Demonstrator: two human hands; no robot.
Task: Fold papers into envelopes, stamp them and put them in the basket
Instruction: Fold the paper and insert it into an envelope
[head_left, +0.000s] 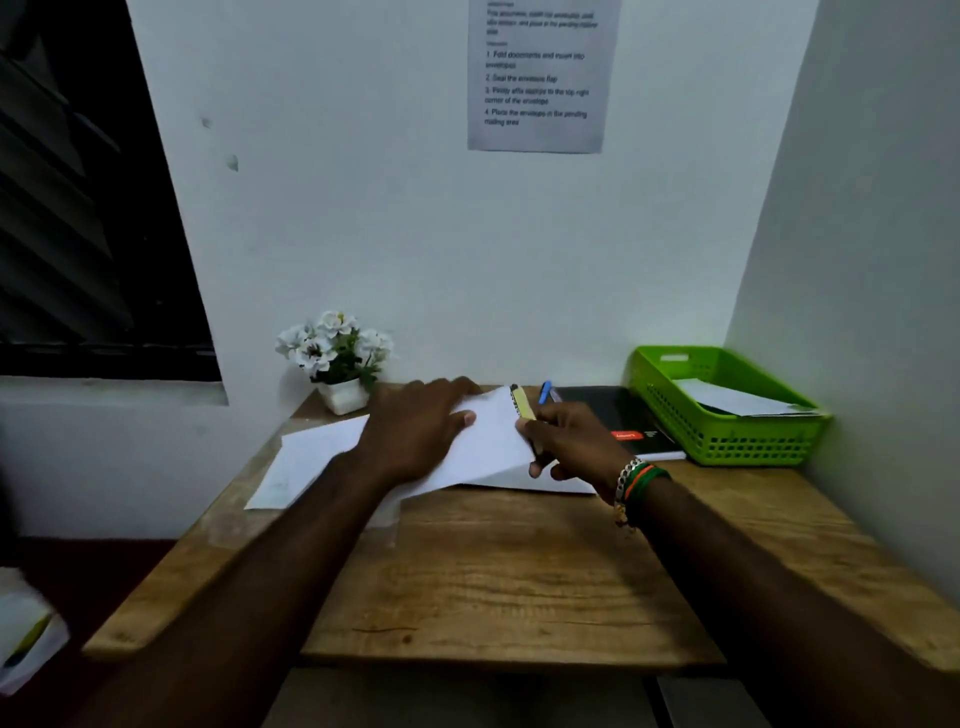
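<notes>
A white folded paper (493, 441) lies at the back middle of the wooden desk (493, 582), its right edge lifted. My left hand (421, 431) presses flat on it with straight fingers. My right hand (571, 447) grips a yellow glue stick (524, 408) with a black cap at the paper's right edge. More white sheets (311, 457) lie under and to the left. The green basket (727, 405) stands at the back right corner, holding a white envelope (737, 400).
A small pot of white flowers (337, 358) stands at the back left against the wall. A blue pen (544, 392) and a black notebook (623, 421) lie between the paper and the basket. An instruction sheet (540, 78) hangs on the wall.
</notes>
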